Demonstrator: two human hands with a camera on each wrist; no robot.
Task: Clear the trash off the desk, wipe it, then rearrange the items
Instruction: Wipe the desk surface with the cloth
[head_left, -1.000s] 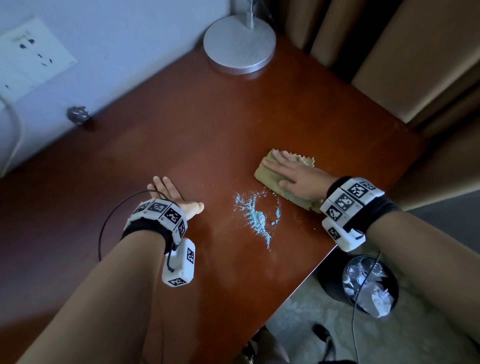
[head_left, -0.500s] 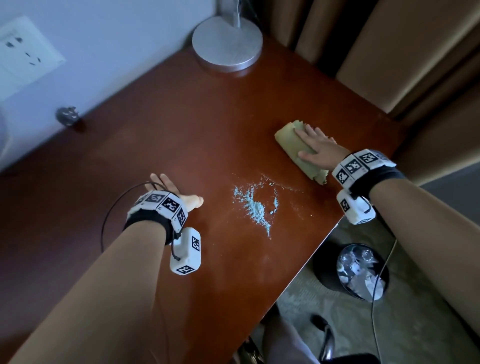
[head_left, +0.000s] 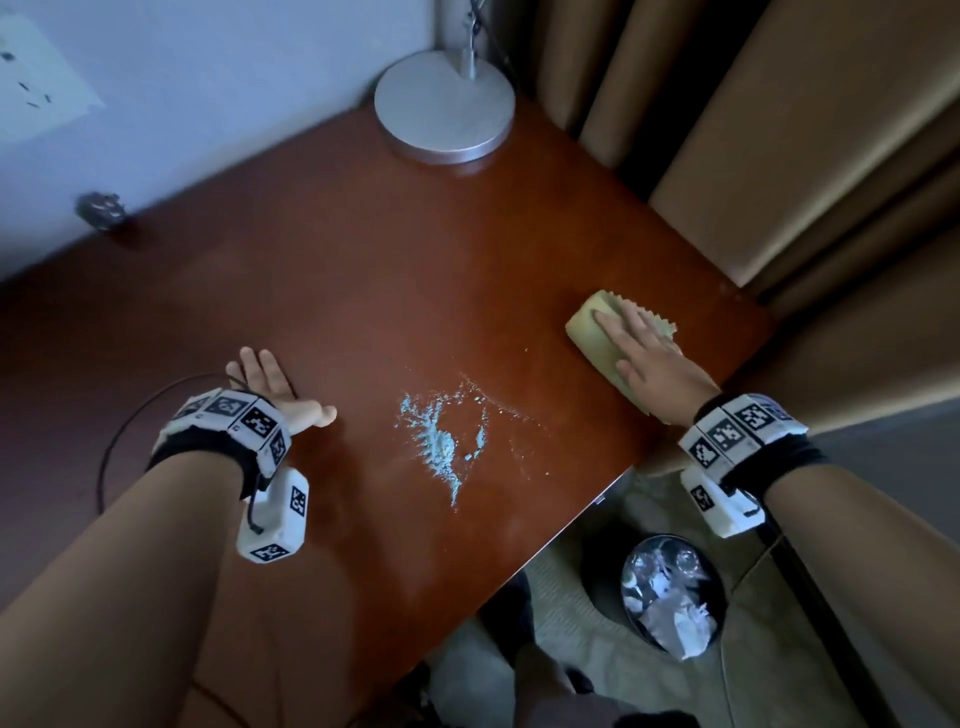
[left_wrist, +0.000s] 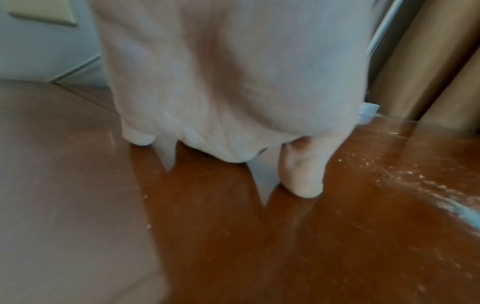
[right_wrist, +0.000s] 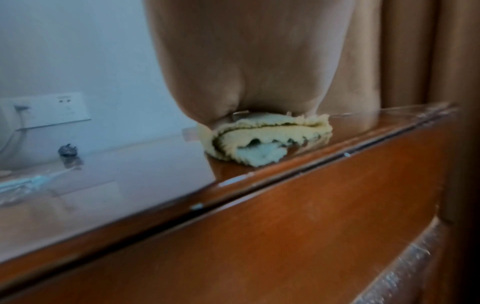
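Right hand is flat on the folded yellow cloth, fingers straight and pressing it down, nothing curled round it. Left hand is just spread open on the desk, palm down, holding nothing, looks like it's only bracing.

What's changed: a second ago I had the cloth right next to the blue powder, almost touching its right side. Half a second ago it was already sliding off to the right and further back, and now it's way over by the desk's right edge, close to the curtain. The right wrist view shows the cloth sitting just inside that edge, with some pale blue stuff tucked in its fold, I'm guessing picked-up powder.

The pile itself looks different too. There's now a thin trail of specks running from it out to the right, so my read is the pass smeared some rather than collecting it. Main clump hasn't budged, sits mid-desk near the front edge.

So for the task: trash seems cleared, since the bin on the floor has crumpled stuff in it, but wiping isn't done. I'd say another pass back toward the powder is needed.

Left hand hasn't moved at all across the three shots. Lamp base is in the back corner.
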